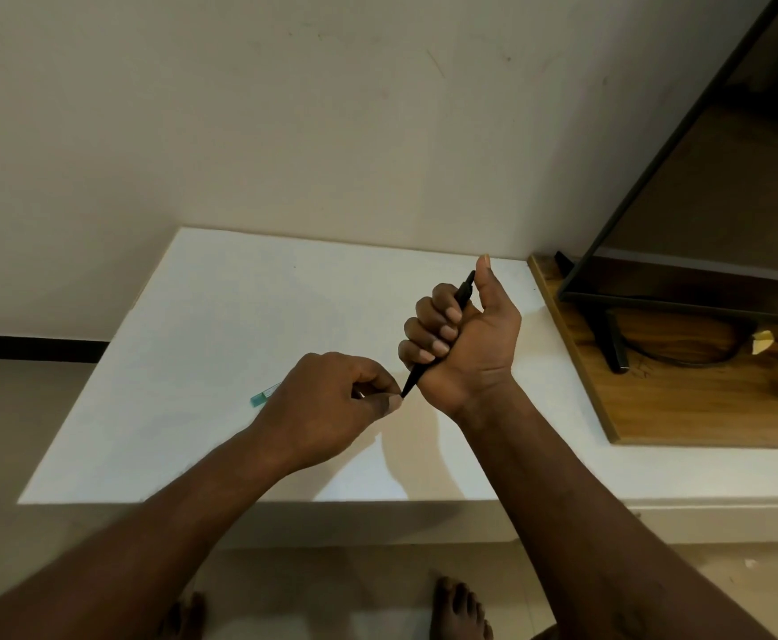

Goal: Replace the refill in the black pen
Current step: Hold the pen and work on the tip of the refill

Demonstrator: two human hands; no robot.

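Above white table [221,316]: right hand [465,344] fists black pen [438,337]; left hand [331,411] pinches its tip (contents unseen). Risk: slipping pinch, tip piece dropping to floor.

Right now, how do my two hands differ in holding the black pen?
The right hand wraps four fingers round the barrel of the black pen, palm facing the camera, thumb up; the left hand pinches at its lower tip, back facing the camera. Both grip the same pen.

Your head camera looks forward and down, close over the left hand [331,408] and right hand [468,351] mid-frame; the edges seem warped.
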